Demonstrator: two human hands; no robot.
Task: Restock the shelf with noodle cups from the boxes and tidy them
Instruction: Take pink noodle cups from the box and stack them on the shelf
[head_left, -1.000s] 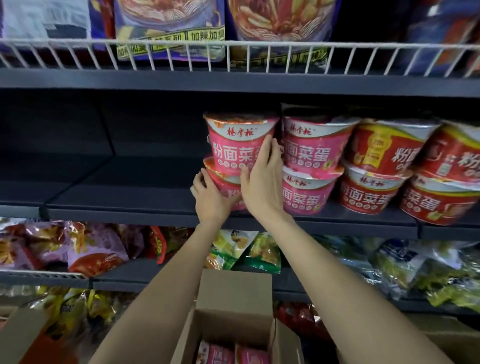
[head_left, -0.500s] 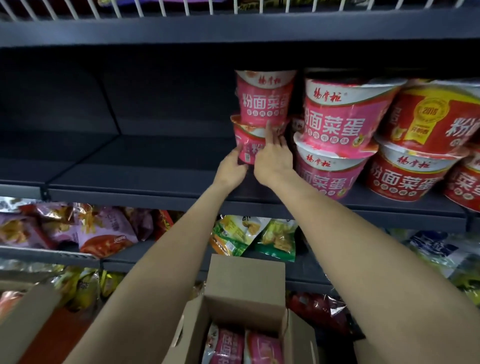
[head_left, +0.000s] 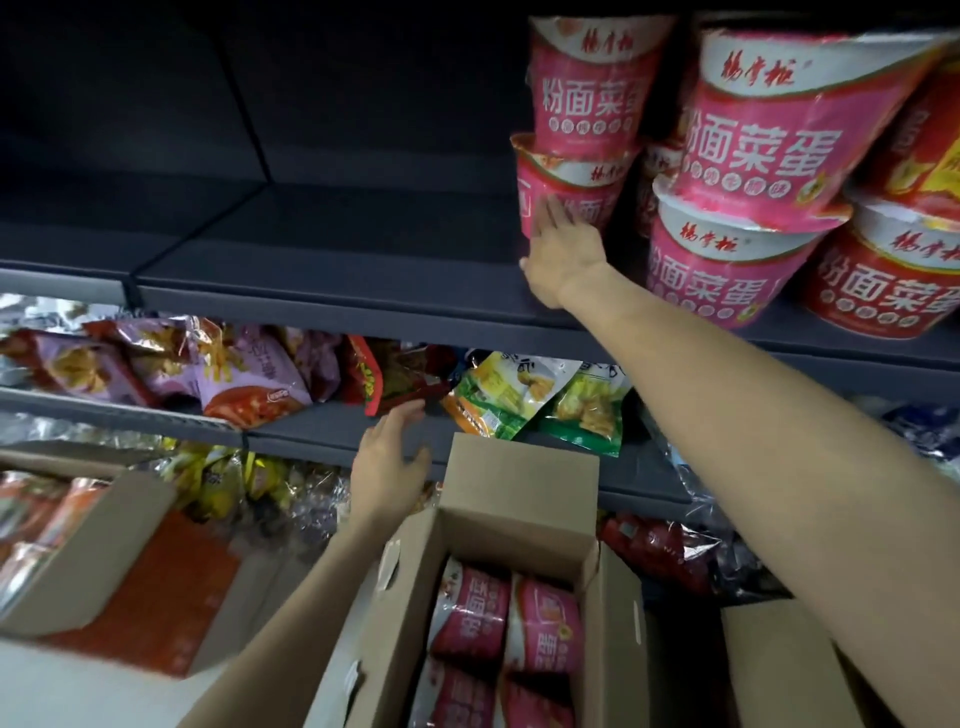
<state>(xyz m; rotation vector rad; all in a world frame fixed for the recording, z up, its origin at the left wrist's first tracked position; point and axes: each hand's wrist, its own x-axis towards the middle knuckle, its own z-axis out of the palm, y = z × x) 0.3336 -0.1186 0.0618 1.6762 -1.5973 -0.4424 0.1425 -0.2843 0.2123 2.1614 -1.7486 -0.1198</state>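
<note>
Pink noodle cups stand two high on the dark shelf (head_left: 322, 260). My right hand (head_left: 563, 254) lies with straight fingers against the lower pink cup (head_left: 582, 192) of the leftmost stack; the upper pink cup (head_left: 587, 88) sits on top of it. My left hand (head_left: 387, 467) hovers open and empty just left of the open cardboard box (head_left: 519, 488), which holds several pink noodle cups (head_left: 509, 623). A bigger pink stack (head_left: 727, 208) and red cups (head_left: 883, 280) stand to the right.
The shelf's left half is bare. Below it, snack bags (head_left: 244, 374) fill a lower shelf (head_left: 332, 431), with green-yellow bags (head_left: 524, 395) behind the box flap. Another open box (head_left: 93, 551) sits at the left and a further box (head_left: 779, 665) at the lower right.
My left hand has let go of the lower cup and dropped down beside the box. My right hand stays on the lower cup. The view has tilted down and closer.
</note>
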